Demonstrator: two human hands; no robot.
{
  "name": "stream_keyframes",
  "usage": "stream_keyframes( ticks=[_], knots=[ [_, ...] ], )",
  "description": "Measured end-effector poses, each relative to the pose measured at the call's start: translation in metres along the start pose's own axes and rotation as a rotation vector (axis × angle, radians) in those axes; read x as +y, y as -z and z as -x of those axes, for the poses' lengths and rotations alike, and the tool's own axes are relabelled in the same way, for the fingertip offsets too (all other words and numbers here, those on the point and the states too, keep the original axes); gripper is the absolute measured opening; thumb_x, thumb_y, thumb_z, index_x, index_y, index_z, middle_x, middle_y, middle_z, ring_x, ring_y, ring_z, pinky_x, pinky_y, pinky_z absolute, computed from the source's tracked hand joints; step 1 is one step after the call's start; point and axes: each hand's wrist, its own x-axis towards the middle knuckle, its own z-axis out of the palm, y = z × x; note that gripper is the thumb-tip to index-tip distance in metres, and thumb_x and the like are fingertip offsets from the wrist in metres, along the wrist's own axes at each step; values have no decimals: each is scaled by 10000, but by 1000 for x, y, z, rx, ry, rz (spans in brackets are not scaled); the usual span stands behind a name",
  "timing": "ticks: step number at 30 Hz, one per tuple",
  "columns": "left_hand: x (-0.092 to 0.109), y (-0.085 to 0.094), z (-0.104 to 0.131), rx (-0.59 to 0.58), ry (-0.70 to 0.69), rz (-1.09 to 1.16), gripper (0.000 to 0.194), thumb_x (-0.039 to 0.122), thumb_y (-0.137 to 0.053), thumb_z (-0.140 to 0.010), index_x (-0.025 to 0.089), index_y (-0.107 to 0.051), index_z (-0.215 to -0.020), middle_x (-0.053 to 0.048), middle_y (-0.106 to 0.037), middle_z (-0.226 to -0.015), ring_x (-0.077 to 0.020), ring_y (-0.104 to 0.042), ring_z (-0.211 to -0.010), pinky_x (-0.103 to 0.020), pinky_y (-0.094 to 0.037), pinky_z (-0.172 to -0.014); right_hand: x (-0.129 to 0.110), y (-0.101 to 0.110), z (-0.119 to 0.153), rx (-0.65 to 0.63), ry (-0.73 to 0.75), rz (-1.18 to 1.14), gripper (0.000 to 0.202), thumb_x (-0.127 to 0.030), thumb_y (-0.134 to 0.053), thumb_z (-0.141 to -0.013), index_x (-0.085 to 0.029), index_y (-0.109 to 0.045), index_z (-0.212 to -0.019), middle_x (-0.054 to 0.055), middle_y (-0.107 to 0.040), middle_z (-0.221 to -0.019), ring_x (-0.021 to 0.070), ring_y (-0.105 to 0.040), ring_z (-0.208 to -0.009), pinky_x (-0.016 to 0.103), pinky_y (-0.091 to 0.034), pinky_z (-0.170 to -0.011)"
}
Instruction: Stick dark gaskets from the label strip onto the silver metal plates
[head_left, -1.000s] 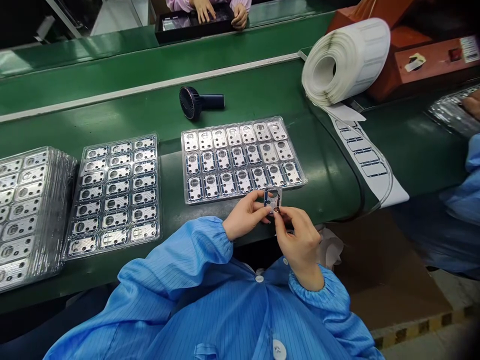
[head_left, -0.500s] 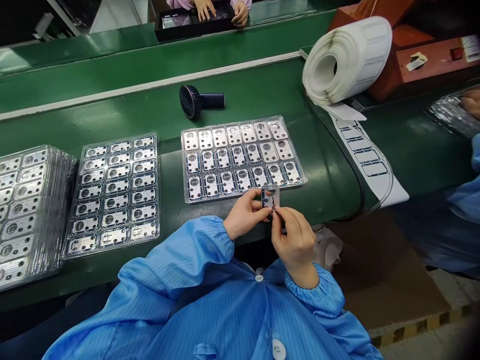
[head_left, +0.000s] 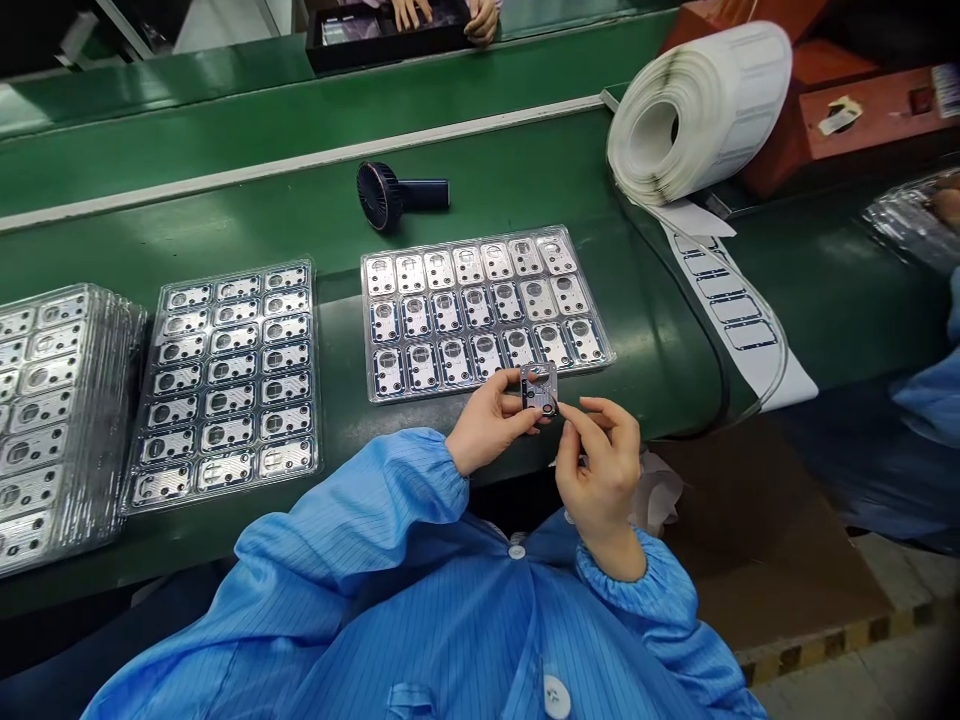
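My left hand point(head_left: 489, 424) is closed on a small metal plate point(head_left: 539, 388) with rounded corners, a round window area and dark edging, held just off the bench's front edge. My right hand point(head_left: 602, 462) is at the plate's lower right corner, index finger and thumb close together; anything between them is too small to make out. Just beyond the hands lies a clear plastic tray point(head_left: 486, 385) filled with rows of similar silvery plates, many with dark blue edging.
Another filled tray point(head_left: 225, 390) lies left, beside a tall stack of trays point(head_left: 67, 440). A handheld fan point(head_left: 401, 197) lies behind. On the right stand a label roll point(head_left: 694, 115), its unrolled strip point(head_left: 739, 320), a cable and a red machine point(head_left: 870, 125). Co-workers' hands show at the back and right.
My right hand has shifted slightly right, its fingers moving from the plate's lower edge to its corner and its other fingers loosening. The plate's surface now shows less covered, still in my left hand.
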Motion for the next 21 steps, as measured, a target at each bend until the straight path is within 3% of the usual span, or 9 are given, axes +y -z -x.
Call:
stream_keyframes(
  ticks=[8, 21],
  knots=[
    [-1, 1, 0, -33, -14, -29, 512, 157, -735, -743, 137, -460, -1175, -5, -676, -718, -154, -697, -750, -233, -525, -668, 8, -1, 0, -1, 30, 9, 267, -83, -537, -913, -196, -673, -1112, 117, -596, -1074, 222, -633, -941, 375, -556, -815],
    [1, 2, 1, -56, 10, -26, 476, 163, -733, -751, 133, -493, -1161, -19, -684, -728, -155, -701, -755, -243, -531, -688, 14, -2, 2, 16, 103, 157, 305, -77, -550, -886, -230, -680, -1115, 99, -650, -1025, 219, -652, -889, 361, -533, -794]
  ],
)
